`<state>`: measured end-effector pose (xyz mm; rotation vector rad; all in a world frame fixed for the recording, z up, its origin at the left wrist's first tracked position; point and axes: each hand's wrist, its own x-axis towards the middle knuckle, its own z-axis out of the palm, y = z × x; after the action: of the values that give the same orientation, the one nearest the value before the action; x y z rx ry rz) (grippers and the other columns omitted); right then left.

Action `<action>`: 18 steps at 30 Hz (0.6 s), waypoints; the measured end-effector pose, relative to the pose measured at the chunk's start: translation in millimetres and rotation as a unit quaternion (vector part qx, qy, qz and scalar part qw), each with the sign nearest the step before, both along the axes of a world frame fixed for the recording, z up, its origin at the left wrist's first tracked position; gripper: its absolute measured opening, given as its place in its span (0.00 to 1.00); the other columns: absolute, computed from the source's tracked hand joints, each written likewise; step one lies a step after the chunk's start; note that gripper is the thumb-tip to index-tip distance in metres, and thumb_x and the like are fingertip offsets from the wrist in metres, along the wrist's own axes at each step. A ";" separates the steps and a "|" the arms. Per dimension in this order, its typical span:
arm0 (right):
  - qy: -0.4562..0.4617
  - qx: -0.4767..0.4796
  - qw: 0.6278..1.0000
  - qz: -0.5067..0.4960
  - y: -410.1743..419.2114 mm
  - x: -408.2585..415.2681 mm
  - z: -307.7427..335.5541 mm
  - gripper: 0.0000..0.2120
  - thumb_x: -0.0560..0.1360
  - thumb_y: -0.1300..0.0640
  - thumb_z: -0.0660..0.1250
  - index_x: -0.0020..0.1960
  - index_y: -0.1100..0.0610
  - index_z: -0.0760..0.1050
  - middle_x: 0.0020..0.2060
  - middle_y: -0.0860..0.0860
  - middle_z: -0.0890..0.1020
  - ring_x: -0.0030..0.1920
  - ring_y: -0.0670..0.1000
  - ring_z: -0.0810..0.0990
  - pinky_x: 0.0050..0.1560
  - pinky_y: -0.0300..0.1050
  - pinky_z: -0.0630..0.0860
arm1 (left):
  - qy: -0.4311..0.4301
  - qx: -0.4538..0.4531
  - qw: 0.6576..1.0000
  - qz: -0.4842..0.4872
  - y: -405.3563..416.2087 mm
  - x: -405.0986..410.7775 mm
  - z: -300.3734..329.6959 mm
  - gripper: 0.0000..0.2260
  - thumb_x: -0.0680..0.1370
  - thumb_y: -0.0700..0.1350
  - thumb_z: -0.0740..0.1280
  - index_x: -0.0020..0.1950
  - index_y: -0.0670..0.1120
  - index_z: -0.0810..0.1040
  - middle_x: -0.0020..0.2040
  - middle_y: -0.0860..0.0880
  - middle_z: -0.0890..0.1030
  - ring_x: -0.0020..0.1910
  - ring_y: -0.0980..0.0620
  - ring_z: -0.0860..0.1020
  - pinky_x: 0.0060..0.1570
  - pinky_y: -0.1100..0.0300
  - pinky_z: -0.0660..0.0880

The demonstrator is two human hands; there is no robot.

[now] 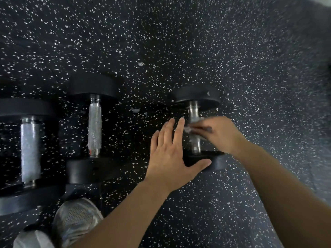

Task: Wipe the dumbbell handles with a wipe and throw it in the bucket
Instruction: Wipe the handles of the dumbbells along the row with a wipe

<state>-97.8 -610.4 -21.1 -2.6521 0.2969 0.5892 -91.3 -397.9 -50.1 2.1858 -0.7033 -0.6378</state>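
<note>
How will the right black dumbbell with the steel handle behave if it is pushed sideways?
The right black dumbbell probably rolls, since its end weights look round. It likely feels heavy. The left hand braces its near end, while the right hand rubs the handle.

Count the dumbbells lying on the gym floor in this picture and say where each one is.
3. The left dumbbell at the frame edge, the middle dumbbell, and the right dumbbell under both hands. More may lie out of frame.

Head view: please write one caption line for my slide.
Right hand rubs a wipe on the right dumbbell handle; left hand steadies it.
</note>
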 end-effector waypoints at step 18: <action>-0.089 -0.035 0.994 -0.051 -26.0 -15.7 3.9 0.20 0.78 0.33 0.58 0.62 0.38 0.79 0.55 0.41 0.86 0.47 0.42 0.85 0.48 0.49 0.84 | 0.031 0.020 0.999 0.008 -35.2 -8.0 -6.0 0.57 0.67 0.80 0.62 0.82 0.53 0.38 0.84 0.47 0.46 0.82 0.49 0.45 0.80 0.43 0.44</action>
<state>-113.4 -636.4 -17.2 -2.7133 0.4041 0.3119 -99.3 -433.1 -56.1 2.1967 -0.6465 -0.7139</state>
